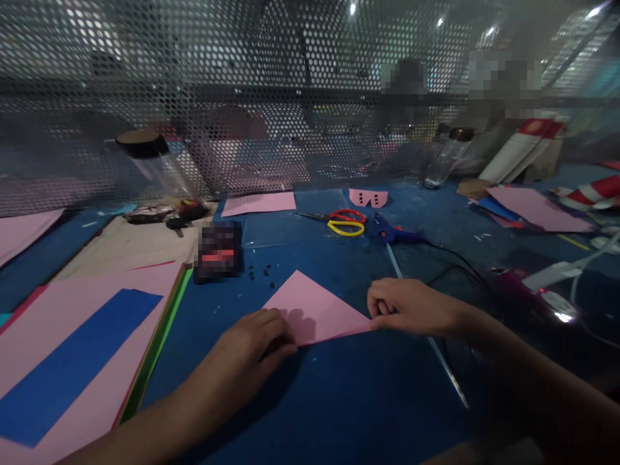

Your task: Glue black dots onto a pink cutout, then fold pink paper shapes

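Observation:
A pink sheet of paper (320, 310), folded into a triangle, lies on the blue table with its peak pointing away from me. My left hand (261, 336) is at its left corner, fingers curled over the paper and thumb near the bottom edge. At the opposite corner, my right hand (411, 307) pinches the tip between thumb and bent fingers. Beyond the paper rest scissors (329, 219) with one red and one yellow handle. Right of them is a blue glue gun (397, 234), with a long clear glue stick (450, 378) running under my right wrist.
Pink sheets with a blue strip (82, 361) lie at left. A dark box (220, 252) stands near small black bits. Behind are a pink cutout (368, 197), a pink rectangle (259, 204), clear jars and a perforated metal screen (290, 84). A lit power strip (552, 297) sits at right.

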`<state>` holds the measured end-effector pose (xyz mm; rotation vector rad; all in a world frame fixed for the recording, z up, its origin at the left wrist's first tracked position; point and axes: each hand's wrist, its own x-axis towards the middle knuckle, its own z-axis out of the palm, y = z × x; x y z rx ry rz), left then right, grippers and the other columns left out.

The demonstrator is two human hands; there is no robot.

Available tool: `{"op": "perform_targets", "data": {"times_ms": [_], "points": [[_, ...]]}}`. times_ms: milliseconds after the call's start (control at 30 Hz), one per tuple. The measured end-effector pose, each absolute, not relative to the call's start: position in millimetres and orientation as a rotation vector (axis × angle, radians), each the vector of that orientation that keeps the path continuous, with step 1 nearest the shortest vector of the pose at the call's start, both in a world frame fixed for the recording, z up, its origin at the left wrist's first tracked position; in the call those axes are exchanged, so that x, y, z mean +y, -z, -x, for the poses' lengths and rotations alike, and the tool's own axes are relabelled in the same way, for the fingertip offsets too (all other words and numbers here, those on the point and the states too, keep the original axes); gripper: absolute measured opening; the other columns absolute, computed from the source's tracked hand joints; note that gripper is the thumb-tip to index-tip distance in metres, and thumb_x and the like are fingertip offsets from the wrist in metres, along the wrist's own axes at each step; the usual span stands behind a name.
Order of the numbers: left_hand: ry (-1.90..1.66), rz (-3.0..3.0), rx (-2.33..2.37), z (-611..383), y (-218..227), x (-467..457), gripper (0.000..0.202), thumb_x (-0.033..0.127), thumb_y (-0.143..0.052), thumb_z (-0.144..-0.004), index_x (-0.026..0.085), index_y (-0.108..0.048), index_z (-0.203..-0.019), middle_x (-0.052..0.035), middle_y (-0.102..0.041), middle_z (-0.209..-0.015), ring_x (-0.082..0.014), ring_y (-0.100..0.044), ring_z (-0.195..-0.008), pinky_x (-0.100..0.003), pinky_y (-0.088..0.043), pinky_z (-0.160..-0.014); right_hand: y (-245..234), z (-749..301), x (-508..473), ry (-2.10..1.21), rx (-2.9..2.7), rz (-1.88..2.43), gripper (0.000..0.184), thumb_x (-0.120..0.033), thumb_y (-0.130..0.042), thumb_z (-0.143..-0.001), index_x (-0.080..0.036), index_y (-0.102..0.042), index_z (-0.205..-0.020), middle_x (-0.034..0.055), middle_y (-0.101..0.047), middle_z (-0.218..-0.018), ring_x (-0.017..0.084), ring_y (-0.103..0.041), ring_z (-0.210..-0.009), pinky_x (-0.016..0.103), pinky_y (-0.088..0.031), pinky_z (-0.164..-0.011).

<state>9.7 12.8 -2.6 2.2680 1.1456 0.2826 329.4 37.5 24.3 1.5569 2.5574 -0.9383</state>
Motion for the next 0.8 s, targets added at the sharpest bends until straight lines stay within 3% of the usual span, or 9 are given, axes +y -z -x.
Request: {"op": "perform_targets", "data": {"times_ms": [167, 333, 467, 567, 800], "points": [[-0.289, -2.220, 1.211, -13, 3, 15, 0.018, 0.024, -0.058, -0.096, 0.019, -0.062, -0.080, -0.0003, -0.063, -0.081, -0.0168, -0.057, -0.076, -0.028, -0.041, -0.071, -22, -334, 39, 0.955, 2.555, -1.528, 0.012, -0.033, -0.071, -0.085, -0.022, -0.067, -0.085, -0.0019, -0.063, -0.085, 0.016, -0.058, -0.081, 0.027, -0.039, -0.068], [-0.281, -2.228, 1.221, -15, 2, 15, 0.016, 0.025, -0.058, -0.095, 0.020, -0.062, -0.081, 0.0005, -0.063, -0.079, -0.0169, -0.057, -0.074, -0.028, -0.040, -0.070, -35, -322, 32, 0.926, 2.724, -1.572, 0.010, -0.029, -0.069, -0.089, -0.022, -0.068, -0.096, 0.0006, -0.066, -0.101, 0.018, -0.060, -0.098, 0.029, -0.042, -0.082], [-0.307, -2.257, 1.212, -13, 6, 16, 0.012, 0.021, -0.058, -0.093, 0.020, -0.063, -0.083, -0.0001, -0.066, -0.083, -0.0178, -0.059, -0.078, -0.029, -0.041, -0.072, -39, -290, 24, 0.933, 2.839, -1.433, 0.005, -0.027, -0.069, -0.092, -0.022, -0.069, -0.093, -0.0007, -0.068, -0.094, 0.017, -0.060, -0.092, 0.029, -0.041, -0.081], [-0.320, -2.250, 1.222, -11, 9, 15, 0.011, 0.019, -0.056, -0.093, 0.021, -0.063, -0.084, -0.0003, -0.067, -0.084, -0.0179, -0.060, -0.079, -0.029, -0.042, -0.073, -27, -270, 22, 0.860, 2.930, -1.282, 0.012, -0.033, -0.067, -0.095, -0.022, -0.068, -0.100, 0.0004, -0.069, -0.102, 0.018, -0.059, -0.097, 0.031, -0.040, -0.084], [-0.301, -2.228, 1.265, -12, 9, 15, 0.008, 0.019, -0.057, -0.090, 0.021, -0.064, -0.087, -0.0013, -0.069, -0.087, -0.0189, -0.061, -0.082, -0.030, -0.043, -0.074, 1, -257, 27, 0.766, 2.971, -1.271, 0.014, -0.033, -0.066, -0.096, -0.020, -0.065, -0.090, 0.0000, -0.069, -0.093, 0.017, -0.059, -0.088, 0.030, -0.039, -0.078]]}}
